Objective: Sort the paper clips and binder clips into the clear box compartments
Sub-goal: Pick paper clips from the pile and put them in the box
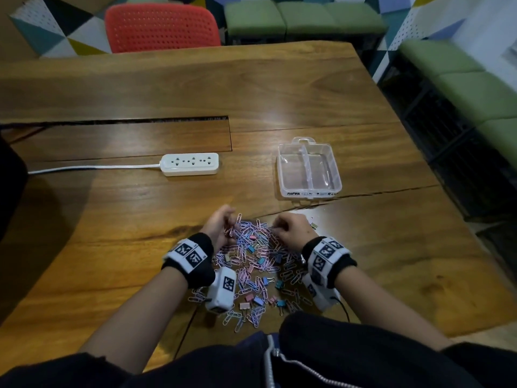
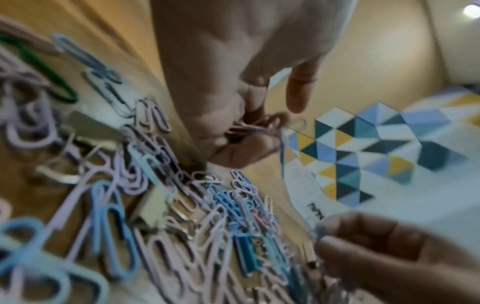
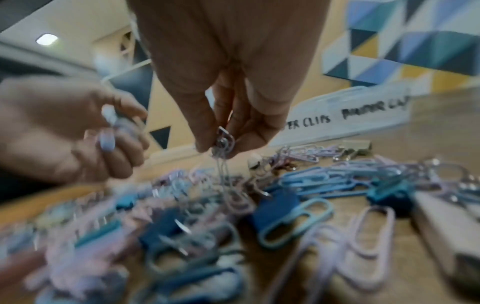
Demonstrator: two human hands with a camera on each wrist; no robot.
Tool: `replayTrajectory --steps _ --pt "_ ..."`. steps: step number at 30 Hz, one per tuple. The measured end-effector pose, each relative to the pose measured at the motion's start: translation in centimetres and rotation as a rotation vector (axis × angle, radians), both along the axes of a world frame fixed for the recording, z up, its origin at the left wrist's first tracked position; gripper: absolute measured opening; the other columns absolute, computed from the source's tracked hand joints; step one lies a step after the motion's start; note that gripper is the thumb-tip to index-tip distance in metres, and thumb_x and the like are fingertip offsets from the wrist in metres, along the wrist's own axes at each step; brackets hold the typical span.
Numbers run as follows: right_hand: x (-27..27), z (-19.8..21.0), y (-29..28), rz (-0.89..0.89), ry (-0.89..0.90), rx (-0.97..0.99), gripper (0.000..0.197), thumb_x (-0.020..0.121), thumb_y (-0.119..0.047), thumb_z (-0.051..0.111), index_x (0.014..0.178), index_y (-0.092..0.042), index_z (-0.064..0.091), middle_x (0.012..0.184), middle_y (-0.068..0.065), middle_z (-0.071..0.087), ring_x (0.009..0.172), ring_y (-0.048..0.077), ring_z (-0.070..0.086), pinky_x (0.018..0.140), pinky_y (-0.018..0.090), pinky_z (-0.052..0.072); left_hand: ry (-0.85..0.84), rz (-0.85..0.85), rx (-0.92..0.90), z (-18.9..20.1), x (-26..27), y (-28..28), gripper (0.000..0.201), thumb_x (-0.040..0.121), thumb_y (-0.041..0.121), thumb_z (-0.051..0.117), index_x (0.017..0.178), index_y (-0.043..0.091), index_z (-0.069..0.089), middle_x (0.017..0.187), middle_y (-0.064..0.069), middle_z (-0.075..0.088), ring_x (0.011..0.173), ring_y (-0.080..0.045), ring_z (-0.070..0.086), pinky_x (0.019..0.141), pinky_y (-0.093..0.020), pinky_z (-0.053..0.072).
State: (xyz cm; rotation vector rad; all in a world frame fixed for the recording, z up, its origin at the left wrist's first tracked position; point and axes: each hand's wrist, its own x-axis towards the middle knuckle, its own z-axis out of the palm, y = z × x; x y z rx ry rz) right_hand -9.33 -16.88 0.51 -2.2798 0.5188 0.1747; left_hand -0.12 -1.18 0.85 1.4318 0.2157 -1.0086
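Observation:
A heap of pink, lilac and blue paper clips [image 1: 253, 264] mixed with small binder clips [image 1: 258, 300] lies on the wooden table [image 1: 279, 88] in front of me. My left hand [image 1: 221, 226] curls round a bunch of pink paper clips [image 2: 249, 128] at the heap's far left. My right hand [image 1: 288, 229] pinches a few linked paper clips [image 3: 224, 144] that dangle down to the heap. The clear box [image 1: 335, 170] with two compartments stands further back on the right, with nothing in it; its front labels read paper clips and binder clips.
A white power strip [image 1: 190, 163] with its cord lies at the left middle of the table. A long slot [image 1: 117, 121] runs across the table behind it. A red chair [image 1: 161, 28] and green benches [image 1: 305, 18] stand beyond the table's far edge.

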Motion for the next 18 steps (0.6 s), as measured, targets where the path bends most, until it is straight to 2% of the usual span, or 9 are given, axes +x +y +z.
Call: replayTrajectory --steps 2,4,6,7,9,10,12,15,18 --pt "-0.5 0.0 -0.4 -0.164 0.001 0.21 0.005 0.081 -0.01 0.063 0.083 -0.008 0.058 0.081 0.004 0.06 0.071 0.011 0.053 0.062 0.016 0.043 -0.204 -0.185 0.219 -0.2 0.2 -0.4 0.025 0.094 0.026 0.043 0.072 0.016 0.046 0.063 0.001 0.045 0.051 -0.01 0.035 0.046 -0.02 0.031" --pt "-1.1 0.0 -0.7 -0.234 0.002 0.447 0.013 0.08 -0.004 0.063 0.076 -0.012 0.054 0.072 0.001 0.055 0.063 0.01 0.052 0.056 0.016 0.043 -0.46 -0.416 0.436 -0.6 0.2 -0.8 0.021 0.094 0.024 0.046 0.075 0.015 0.046 0.069 0.002 0.046 0.055 -0.009 0.038 0.049 -0.018 0.033" --pt "-1.8 0.3 -0.9 -0.287 0.014 0.688 0.016 0.081 0.003 0.058 0.077 -0.012 0.053 0.07 0.002 0.054 0.055 0.008 0.052 0.051 0.016 0.044 -0.642 -0.588 0.549 -0.7 0.2 -1.2 0.012 0.096 0.023 0.043 0.092 0.012 0.048 0.077 0.003 0.047 0.066 -0.011 0.046 0.057 -0.017 0.039" --pt "-2.2 0.5 -0.9 -0.314 0.012 0.8 0.017 0.082 0.006 0.054 0.08 -0.011 0.053 0.071 0.003 0.053 0.053 0.007 0.052 0.048 0.016 0.043 -0.706 -0.663 0.588 -0.7 0.3 -1.3 0.018 0.096 0.022 0.041 0.105 0.009 0.049 0.084 0.001 0.051 0.076 -0.013 0.05 0.064 -0.019 0.043" --pt "-2.7 0.8 -1.0 -0.342 -0.001 0.962 0.023 0.084 0.01 0.047 0.09 -0.011 0.055 0.074 0.002 0.051 0.059 0.007 0.051 0.052 0.017 0.043 -0.778 -0.781 0.627 -0.8 0.3 -1.4 0.031 0.097 0.022 0.039 0.124 0.008 0.044 0.109 -0.007 0.055 0.095 -0.017 0.053 0.081 -0.024 0.047" --pt "-2.8 0.9 -1.0 -0.347 -0.004 1.015 0.027 0.085 0.011 0.044 0.095 -0.011 0.057 0.074 0.001 0.05 0.063 0.009 0.05 0.056 0.019 0.042 -0.808 -0.826 0.64 -0.9 0.2 -1.3 0.037 0.096 0.023 0.04 0.131 0.009 0.041 0.12 -0.01 0.052 0.104 -0.019 0.052 0.089 -0.027 0.046" --pt "-3.0 1.0 -1.0 -0.377 0.005 1.103 0.031 0.087 0.009 0.039 0.102 -0.012 0.057 0.073 0.001 0.049 0.065 0.011 0.048 0.059 0.022 0.042 -0.833 -0.907 0.675 -1.3 0.1 -1.1 0.051 0.092 0.028 0.05 0.138 0.014 0.034 0.133 -0.011 0.042 0.119 -0.022 0.045 0.1 -0.033 0.041" --pt "-2.9 1.1 -1.0 -0.503 0.032 1.249 0.029 0.089 0.004 0.032 0.099 -0.007 0.057 0.072 0.005 0.049 0.062 0.013 0.049 0.051 0.02 0.048 -0.807 -0.972 0.729 -1.7 -0.2 -1.0 0.067 0.081 0.034 0.064 0.137 0.012 0.032 0.137 -0.01 0.037 0.126 -0.025 0.037 0.107 -0.04 0.036" --pt "-2.4 1.0 -0.7 -0.617 0.026 1.291 0.024 0.09 -0.005 0.032 0.084 -0.003 0.055 0.072 0.007 0.049 0.061 0.015 0.048 0.046 0.018 0.047 -0.804 -0.959 0.7 -2.0 -0.6 -1.0 0.052 0.082 0.029 0.063 0.126 0.012 0.04 0.133 -0.01 0.04 0.122 -0.025 0.04 0.105 -0.038 0.038"
